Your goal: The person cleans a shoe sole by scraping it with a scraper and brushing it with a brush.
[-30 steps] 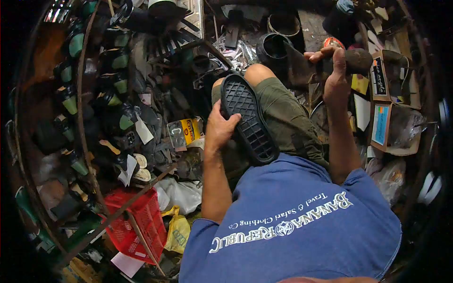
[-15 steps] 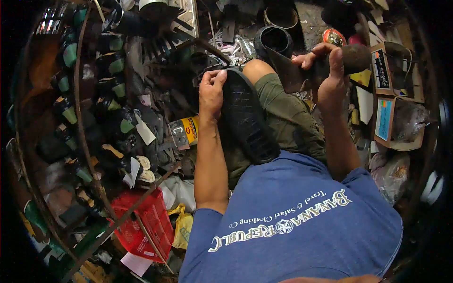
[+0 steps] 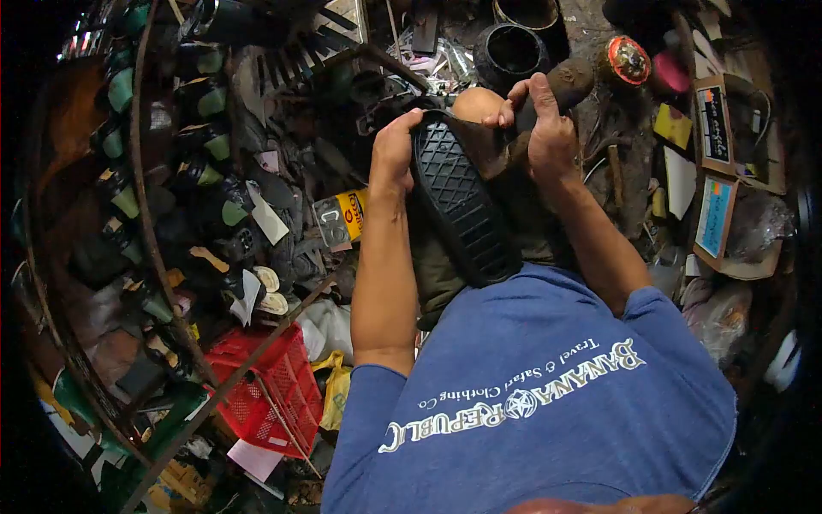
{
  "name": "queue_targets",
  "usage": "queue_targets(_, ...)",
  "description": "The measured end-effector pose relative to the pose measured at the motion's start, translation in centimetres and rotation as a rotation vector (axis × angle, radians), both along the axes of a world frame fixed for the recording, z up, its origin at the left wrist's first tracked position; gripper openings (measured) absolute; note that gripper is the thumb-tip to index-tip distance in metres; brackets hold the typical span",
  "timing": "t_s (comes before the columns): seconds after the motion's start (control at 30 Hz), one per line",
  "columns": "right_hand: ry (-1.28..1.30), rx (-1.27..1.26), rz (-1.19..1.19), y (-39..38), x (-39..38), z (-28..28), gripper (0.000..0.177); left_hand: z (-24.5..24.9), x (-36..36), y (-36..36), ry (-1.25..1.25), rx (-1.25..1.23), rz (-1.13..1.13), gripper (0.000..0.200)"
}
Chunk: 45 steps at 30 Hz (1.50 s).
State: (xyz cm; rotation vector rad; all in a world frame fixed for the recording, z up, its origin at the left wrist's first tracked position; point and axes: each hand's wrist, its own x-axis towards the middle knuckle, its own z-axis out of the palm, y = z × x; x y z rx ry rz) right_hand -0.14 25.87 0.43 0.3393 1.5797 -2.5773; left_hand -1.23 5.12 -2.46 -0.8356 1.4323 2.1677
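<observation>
A black shoe sole [image 3: 458, 193] lies over my lap, its criss-cross and barred tread facing up. My left hand [image 3: 396, 152] grips its far end, thumb along the edge. In my right hand [image 3: 548, 128] is a broad-bladed knife [image 3: 569, 83] with a thick, rounded brown handle. Its flat blade [image 3: 481, 147] points toward the sole and overlaps its right edge in this view. My bare knee [image 3: 478, 104] shows just beyond the blade.
Racks of dark shoes with green parts [image 3: 124, 90] stand on the left. A red plastic basket [image 3: 265, 385] sits below them. Dark round pots [image 3: 511, 53] and a red-topped can [image 3: 628, 60] are at the far side. Cardboard boxes [image 3: 715, 214] line the right.
My right hand has come left and inward, bringing the knife to the sole's edge. The sole has tilted, showing its tread more fully. The camera view has shifted slightly.
</observation>
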Motion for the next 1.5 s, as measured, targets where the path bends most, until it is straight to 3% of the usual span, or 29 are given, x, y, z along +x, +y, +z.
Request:
queue_targets(0.27, -0.044, 0.154, 0.019, -0.1, -0.2, -1.0, 0.053, 0.4, -0.5, 0.3, -0.086, -0.046, 0.051, 0.020)
queue_targets(0.33, -0.020, 0.048, 0.003, -0.5, -0.5, -1.3, 0.045, 0.2, -0.7, 0.1, -0.079, 0.008, 0.004, 0.020)
queue_targets(0.57, 0.002, -0.003, 0.028, -0.5, -1.0, -0.5, 0.044, 1.0, 0.0, 0.4, -0.002, -0.019, -0.021, 0.019)
queue_targets(0.63, 0.005, 0.126, 0.006, -0.4, -1.2, -1.1, 0.044, 0.8, 0.1, 0.5, 0.043, -0.056, -0.032, 0.022)
queue_targets(0.77, 0.035, 0.062, 0.059, -0.5, -1.0, -1.2, 0.045, 1.3, 0.4, 0.8, 0.063, -0.126, -0.021, 0.025)
queue_targets(0.87, 0.142, 0.206, 0.032, -0.9, -1.0, -2.0, 0.045, 1.4, 0.3, 0.9, 0.053, -0.168, -0.046, 0.028)
queue_targets(0.93, 0.027, 0.027, 0.016, -1.2, -0.5, -1.5, 0.045, 1.7, 0.5, 1.2, 0.074, -0.268, -0.061, 0.031)
queue_targets(1.07, -0.064, -0.043, -0.069, -1.7, 0.2, -1.5, 0.045, 1.4, 0.5, 1.1, 0.089, -0.309, -0.079, 0.031)
queue_targets(1.13, -0.187, -0.251, -0.131, -1.8, 0.3, -1.0, 0.045, 1.3, 0.6, 1.1, 0.098, -0.290, -0.061, 0.031)
queue_targets(1.47, -0.264, -0.317, -0.162, -1.6, 0.6, -0.5, 0.045, 0.8, 0.7, 0.9, 0.076, -0.289, -0.077, 0.030)
queue_targets(1.5, -0.329, -0.348, -0.067, -1.5, 0.9, -0.7, 0.045, 0.8, 0.7, 1.0, 0.088, -0.264, -0.066, 0.030)
